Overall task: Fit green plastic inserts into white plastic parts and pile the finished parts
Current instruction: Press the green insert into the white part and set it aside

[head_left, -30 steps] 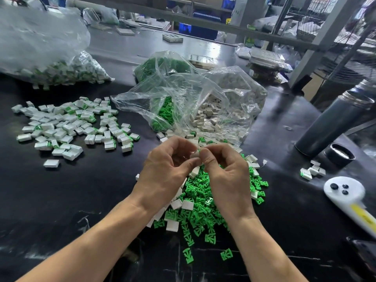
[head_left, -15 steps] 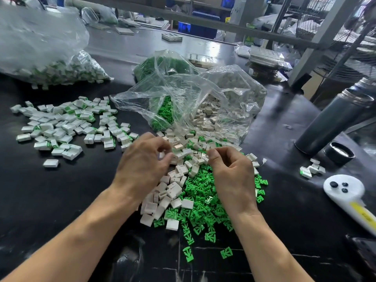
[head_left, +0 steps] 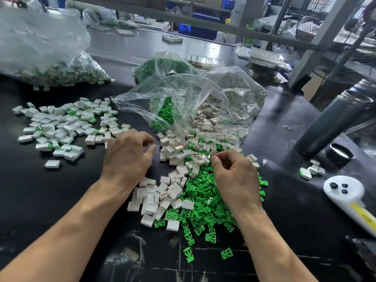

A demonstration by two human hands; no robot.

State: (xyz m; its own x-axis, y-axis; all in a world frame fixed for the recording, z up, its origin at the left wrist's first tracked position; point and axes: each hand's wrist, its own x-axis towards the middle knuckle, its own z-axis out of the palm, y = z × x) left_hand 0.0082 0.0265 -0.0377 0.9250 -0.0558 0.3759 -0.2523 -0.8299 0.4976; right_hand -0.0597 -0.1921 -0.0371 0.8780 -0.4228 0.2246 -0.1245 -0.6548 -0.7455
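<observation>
While the left hand (head_left: 128,157) hovers loose and empty, the right hand (head_left: 234,176) curls over jumbled green inserts (head_left: 205,212); its grip is unclear.

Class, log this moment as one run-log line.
left hand: open beside finished pile | right hand: fingers curled over green inserts

1. Black bench (head_left: 61,200), glossy and scuffed.
2. Grey metal flask (head_left: 333,123), upright at right.
3. Black flask cap (head_left: 338,154), just beside the flask base.
4. White handheld controller (head_left: 350,197), three black buttons, yellow label.
</observation>
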